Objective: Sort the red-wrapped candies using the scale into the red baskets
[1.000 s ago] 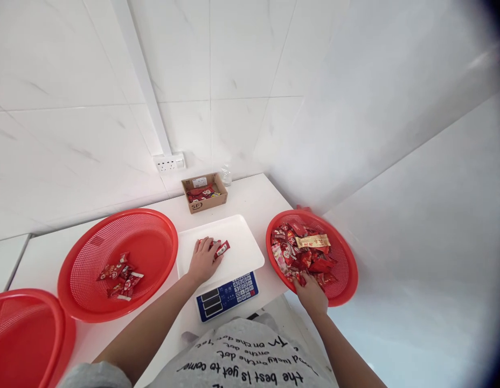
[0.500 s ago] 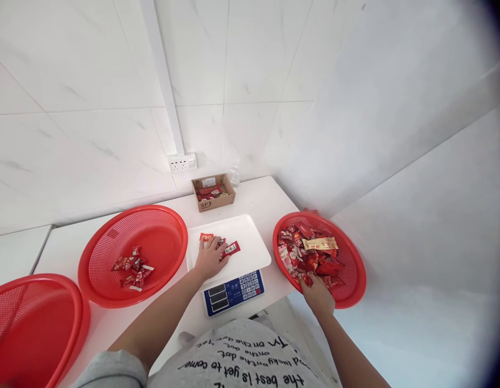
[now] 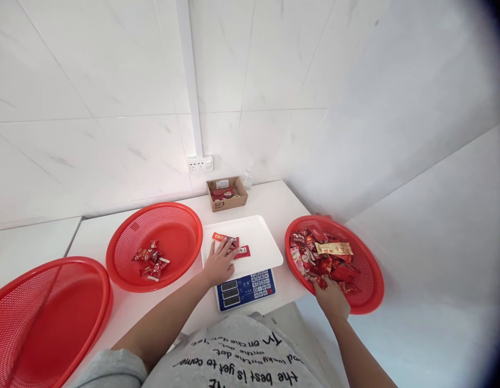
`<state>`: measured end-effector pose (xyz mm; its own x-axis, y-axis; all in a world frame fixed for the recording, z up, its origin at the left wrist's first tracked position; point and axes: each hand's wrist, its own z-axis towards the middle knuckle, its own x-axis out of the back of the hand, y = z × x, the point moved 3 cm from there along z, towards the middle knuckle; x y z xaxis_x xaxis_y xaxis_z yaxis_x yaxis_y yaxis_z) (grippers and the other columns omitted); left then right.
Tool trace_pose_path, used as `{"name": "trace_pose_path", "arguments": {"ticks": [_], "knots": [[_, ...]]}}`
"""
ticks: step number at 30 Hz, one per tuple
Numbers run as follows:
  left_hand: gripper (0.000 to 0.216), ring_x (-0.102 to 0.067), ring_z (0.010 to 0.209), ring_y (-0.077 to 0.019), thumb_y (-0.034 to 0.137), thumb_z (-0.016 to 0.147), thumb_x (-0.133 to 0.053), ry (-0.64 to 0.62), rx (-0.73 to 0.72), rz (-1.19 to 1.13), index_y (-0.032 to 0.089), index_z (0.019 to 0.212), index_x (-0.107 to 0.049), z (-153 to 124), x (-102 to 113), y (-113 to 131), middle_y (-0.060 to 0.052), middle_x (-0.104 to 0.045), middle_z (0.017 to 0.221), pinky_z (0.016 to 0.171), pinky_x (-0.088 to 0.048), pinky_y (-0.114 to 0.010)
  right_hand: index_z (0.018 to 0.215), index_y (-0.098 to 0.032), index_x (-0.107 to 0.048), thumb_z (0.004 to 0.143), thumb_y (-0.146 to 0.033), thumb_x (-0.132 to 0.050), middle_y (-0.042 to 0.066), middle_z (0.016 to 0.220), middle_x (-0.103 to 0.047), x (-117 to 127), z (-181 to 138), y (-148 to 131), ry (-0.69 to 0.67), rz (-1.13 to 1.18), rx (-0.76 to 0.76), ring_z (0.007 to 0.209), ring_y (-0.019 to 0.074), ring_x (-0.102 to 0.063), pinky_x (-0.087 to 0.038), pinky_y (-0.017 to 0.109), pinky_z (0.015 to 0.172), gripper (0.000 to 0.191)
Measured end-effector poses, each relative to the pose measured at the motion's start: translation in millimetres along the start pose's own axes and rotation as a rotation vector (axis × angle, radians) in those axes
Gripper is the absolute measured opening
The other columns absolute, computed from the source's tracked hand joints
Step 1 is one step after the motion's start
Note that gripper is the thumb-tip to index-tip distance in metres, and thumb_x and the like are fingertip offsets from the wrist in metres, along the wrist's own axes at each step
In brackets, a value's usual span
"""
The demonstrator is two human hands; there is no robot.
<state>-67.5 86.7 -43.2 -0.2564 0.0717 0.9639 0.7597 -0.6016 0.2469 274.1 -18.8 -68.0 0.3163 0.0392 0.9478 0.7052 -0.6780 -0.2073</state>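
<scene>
My left hand [image 3: 220,265] lies on the white pan [image 3: 258,237] of a weighing scale, fingers spread over several small red snack packets [image 3: 244,251]. An orange-red packet [image 3: 219,236] pokes out beyond the fingertips. Below the pan, the blue keypad and display panel [image 3: 245,290] faces me. On the right, my right hand [image 3: 331,296] reaches over the near rim of a red mesh basket [image 3: 373,280]. Its fingers are curled on a red snack packet [image 3: 323,281], partly hidden by the hand. Mixed red packets fill that basket, with a long gold packet [image 3: 334,248] on top.
Left of the scale, another red basket [image 3: 181,237] holds a few red packets [image 3: 153,261]. A third red basket [image 3: 84,302] stands at the lower left. Behind the pan, a small cardboard box [image 3: 230,203] contains red packets, near the wall with its socket [image 3: 200,163].
The whole view has swung left, so everything appears farther right. My left fingers have spread, and more of the packets under them shows. My right hand stays at the basket's near rim.
</scene>
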Motion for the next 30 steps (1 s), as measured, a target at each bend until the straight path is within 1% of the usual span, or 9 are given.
{"name": "trace_pose_path", "arguments": {"ticks": [2,5,7,10,15,18,23,26,30], "knots": [[0.048,-0.012,0.136,-0.0251,0.033,0.081,-0.045,-0.011,-0.004,-0.014,0.027,0.128,-0.041,-7,1,-2,-0.007,-0.025,0.146,0.107,-0.007,-0.054,0.122,-0.018,-0.051,0.083,-0.044,-0.032,0.012,0.128,-0.048,0,0,0,0.004,0.005,0.002,0.117,0.0259,-0.046,-0.037,0.036,0.094,0.05],[0.044,-0.012,0.136,-0.0242,0.039,0.083,-0.043,-0.019,-0.009,-0.052,0.025,0.124,-0.045,-14,3,-4,-0.007,-0.025,0.146,0.108,-0.009,-0.052,0.124,-0.016,-0.048,0.083,-0.045,-0.03,0.013,0.131,-0.045,0,-1,-1,-0.011,0.01,0.008,0.119,0.0269,-0.043,-0.036,0.038,0.095,0.053],[0.048,-0.014,0.135,-0.0256,0.043,0.081,-0.045,-0.009,0.046,-0.081,0.024,0.125,-0.043,-15,2,-8,-0.008,-0.024,0.146,0.108,-0.011,-0.052,0.125,-0.015,-0.046,0.083,-0.045,-0.029,0.013,0.133,-0.043,1,-2,-2,-0.023,0.009,0.004,0.119,0.0276,-0.043,-0.036,0.039,0.096,0.054],[0.055,-0.014,0.135,-0.0281,0.044,0.081,-0.046,0.029,0.194,-0.118,0.021,0.131,-0.037,-13,-4,-13,-0.011,-0.025,0.145,0.107,-0.015,-0.052,0.125,-0.015,-0.046,0.084,-0.044,-0.029,0.014,0.132,-0.044,2,-3,-3,-0.033,0.01,-0.006,0.12,0.0274,-0.042,-0.035,0.038,0.096,0.053],[0.067,-0.013,0.135,-0.0309,0.052,0.082,-0.041,0.117,0.394,-0.177,0.018,0.138,-0.026,-1,-17,-15,-0.016,-0.021,0.146,0.105,-0.02,-0.05,0.123,-0.017,-0.047,0.084,-0.043,-0.03,0.013,0.131,-0.045,3,-3,-3,-0.043,0.001,-0.003,0.119,0.0267,-0.044,-0.037,0.037,0.095,0.05],[0.071,-0.009,0.135,-0.0308,0.057,0.081,-0.039,0.161,0.449,-0.176,0.018,0.139,-0.023,10,-20,-11,-0.017,-0.016,0.147,0.105,-0.017,-0.052,0.121,-0.016,-0.048,0.083,-0.043,-0.03,0.014,0.131,-0.045,4,-3,-3,-0.064,-0.001,0.026,0.116,0.0272,-0.046,-0.038,0.037,0.093,0.05],[0.074,-0.008,0.135,-0.0325,0.063,0.077,-0.04,0.12,0.538,-0.146,0.022,0.138,-0.027,28,-19,-3,-0.017,-0.016,0.147,0.104,-0.011,-0.056,0.121,-0.018,-0.049,0.084,-0.043,-0.029,0.013,0.13,-0.046,4,0,-1,-0.126,0.012,0.05,0.115,0.027,-0.048,-0.04,0.037,0.091,0.05],[0.077,-0.008,0.135,-0.0335,0.066,0.073,-0.045,0.094,0.546,-0.126,0.023,0.135,-0.033,38,-21,0,-0.015,-0.02,0.147,0.104,-0.008,-0.058,0.122,-0.021,-0.049,0.083,-0.046,-0.03,0.011,0.131,-0.046,4,2,1,-0.147,0.036,0.047,0.115,0.0257,-0.048,-0.04,0.036,0.091,0.05],[0.074,-0.012,0.135,-0.0323,0.06,0.072,-0.05,0.098,0.522,-0.127,0.019,0.132,-0.037,49,-23,1,-0.016,-0.028,0.143,0.106,-0.012,-0.052,0.123,-0.022,-0.048,0.083,-0.047,-0.031,0.009,0.133,-0.043,5,3,2,-0.177,0.062,0.061,0.116,0.0248,-0.047,-0.04,0.035,0.091,0.051]]}}
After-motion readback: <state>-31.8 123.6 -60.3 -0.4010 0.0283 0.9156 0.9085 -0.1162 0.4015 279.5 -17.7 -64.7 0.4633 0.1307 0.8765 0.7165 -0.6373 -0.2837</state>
